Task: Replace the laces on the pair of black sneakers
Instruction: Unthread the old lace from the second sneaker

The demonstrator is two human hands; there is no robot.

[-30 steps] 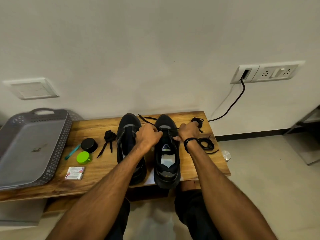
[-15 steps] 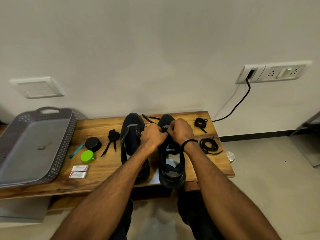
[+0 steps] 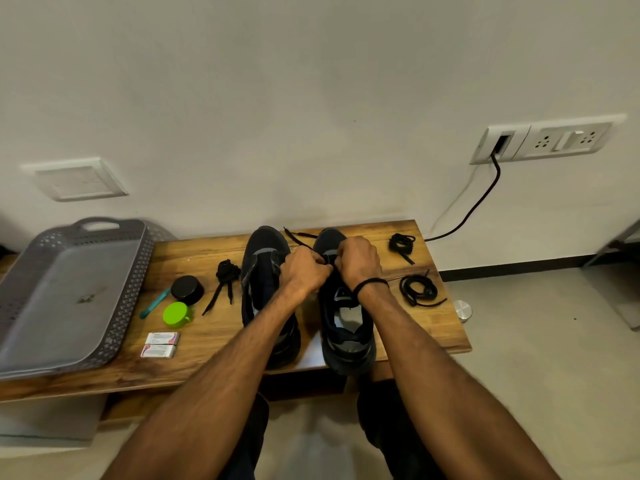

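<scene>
Two black sneakers stand side by side on the wooden bench (image 3: 398, 341), toes toward the wall: the left sneaker (image 3: 265, 271) and the right sneaker (image 3: 346, 327). Both hands meet over the right sneaker's eyelets. My left hand (image 3: 304, 271) pinches a black lace (image 3: 299, 239) whose free end trails back toward the wall between the toes. My right hand (image 3: 358, 259) has its fingers curled at the same spot; what they pinch is hidden. Loose black laces lie on the bench: a bundle (image 3: 225, 275) left of the shoes, and two coils (image 3: 401, 244) (image 3: 419, 291) to the right.
A grey perforated tray (image 3: 135, 292) sits at the bench's left end. Beside it lie a black round tin (image 3: 187, 289), a green lid (image 3: 176, 315), a teal tool (image 3: 154, 303) and two small boxes (image 3: 161, 344). A black cable (image 3: 481, 202) hangs from the wall socket.
My right hand has moved left from the shoe's right side to meet my left hand over the eyelets. The view has shifted slightly.
</scene>
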